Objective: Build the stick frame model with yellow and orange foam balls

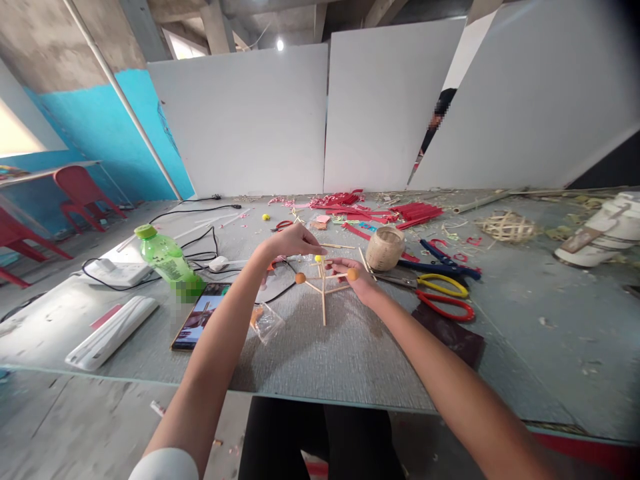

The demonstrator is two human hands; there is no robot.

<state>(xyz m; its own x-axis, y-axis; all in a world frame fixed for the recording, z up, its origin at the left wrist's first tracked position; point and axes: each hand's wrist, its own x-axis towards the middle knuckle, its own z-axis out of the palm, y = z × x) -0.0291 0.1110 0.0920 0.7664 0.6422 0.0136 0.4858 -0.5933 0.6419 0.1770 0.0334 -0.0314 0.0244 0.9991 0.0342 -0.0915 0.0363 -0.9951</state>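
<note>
Over the counter (310, 373), left hand (291, 241) is arching fingers over yellow ball (319, 258), grip indeterminate, while right hand (362, 287) is clamping its fingers on stick frame (324, 308).

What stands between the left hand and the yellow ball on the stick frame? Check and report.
Nothing visible. The left hand has its fingertips right by the yellow ball at the top of the stick frame; contact is unclear. The right hand is at the frame's right side, not in between.

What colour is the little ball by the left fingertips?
Yellow. The little ball shows best in the head view, the only one.
</note>
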